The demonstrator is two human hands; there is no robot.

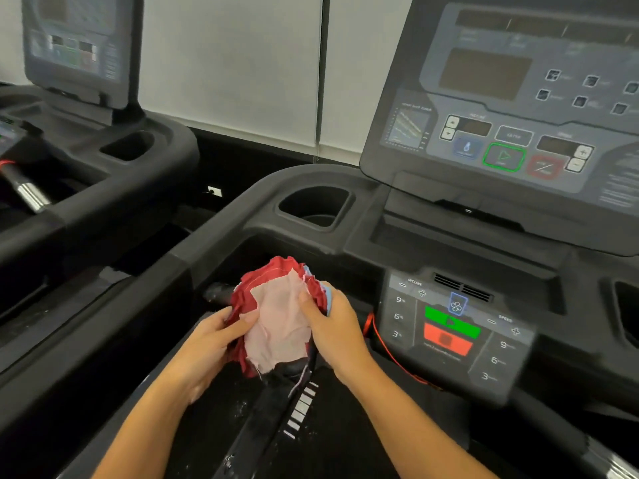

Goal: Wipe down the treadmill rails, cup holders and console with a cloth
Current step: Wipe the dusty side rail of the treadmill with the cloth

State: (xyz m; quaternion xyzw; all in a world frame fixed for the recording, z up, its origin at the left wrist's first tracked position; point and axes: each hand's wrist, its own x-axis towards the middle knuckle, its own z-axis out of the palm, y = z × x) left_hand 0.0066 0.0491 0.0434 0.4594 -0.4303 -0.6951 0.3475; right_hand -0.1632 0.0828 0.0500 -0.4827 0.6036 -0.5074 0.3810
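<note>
A bunched cloth (280, 319), red with a pale pink patch and a blue edge, is held in the middle of the view above a black inner handlebar (218, 292). My left hand (211, 344) grips its left side. My right hand (333, 326) grips its right side, thumb on the pink patch. The left rail (114, 326) of the treadmill runs diagonally beside my left arm. A cup holder (313, 205) sits beyond the cloth. The upper console (511, 108) stands at the top right, and the lower control panel (449, 330) lies right of my right hand.
A second treadmill (79, 157) with its own console and cup holder stands to the left, across a narrow gap. A red safety cord (387, 350) hangs beside the lower panel. White blinds (235, 63) cover the wall behind.
</note>
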